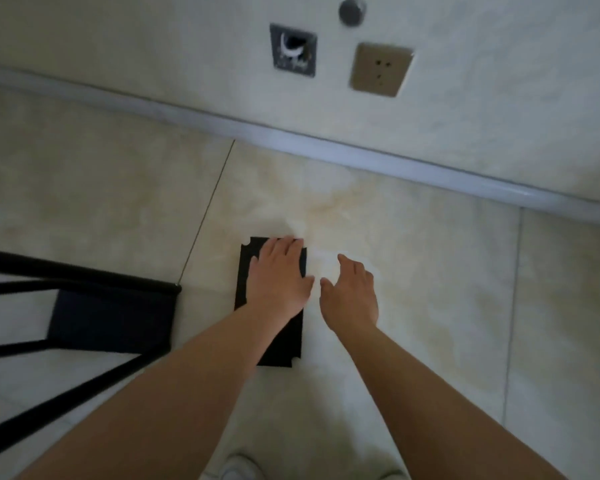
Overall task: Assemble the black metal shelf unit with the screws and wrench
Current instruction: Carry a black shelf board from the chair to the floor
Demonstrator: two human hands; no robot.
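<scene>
Resting left hand (278, 275) flat on black shelf panel (246, 271), fingers straight, right hand (352, 292) spread beside

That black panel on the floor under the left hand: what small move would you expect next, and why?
Probably the right hand closes on the black panel's right edge so both hands can lift it. The left hand lies flat on it, the right hovers open just beside it, and the black frame waits at the left.

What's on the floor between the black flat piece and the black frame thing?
Nothing: in the head view only bare floor tile lies between the black panel under the left hand and the black frame.
</scene>
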